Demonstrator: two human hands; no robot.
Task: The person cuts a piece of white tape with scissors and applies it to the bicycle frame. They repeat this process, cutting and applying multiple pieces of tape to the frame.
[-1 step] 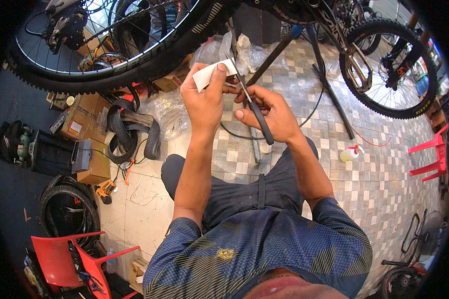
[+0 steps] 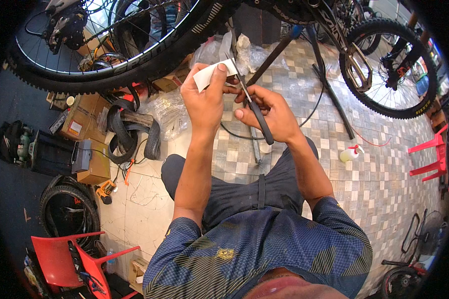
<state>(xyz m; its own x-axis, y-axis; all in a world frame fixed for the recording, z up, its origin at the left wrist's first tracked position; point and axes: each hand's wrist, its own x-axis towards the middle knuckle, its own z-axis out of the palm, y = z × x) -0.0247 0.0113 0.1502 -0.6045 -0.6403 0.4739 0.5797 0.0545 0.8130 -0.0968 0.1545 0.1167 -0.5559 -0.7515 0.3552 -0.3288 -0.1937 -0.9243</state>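
My left hand [image 2: 204,97] is closed on a small white strip [image 2: 207,77], pinching it under the thumb. The strip looks like paper or tape, and a paler, see-through piece [image 2: 225,46] shows just beyond it. My right hand [image 2: 272,114] grips scissors with a black handle [image 2: 261,121]. Their metal blades point up and left, against the right end of the white strip. Part of the scissors' handle is hidden by my fingers. Both hands are close together above my lap, in front of the bicycle wheel.
A bicycle's rear wheel [image 2: 149,74] hangs across the upper left, its front wheel [image 2: 391,70] at upper right. Stand legs [image 2: 274,55] slope down behind my hands. Old tyres [image 2: 122,132], cardboard boxes [image 2: 92,112] and a red chair [image 2: 60,254] fill the left. A small bottle [image 2: 350,153] stands right.
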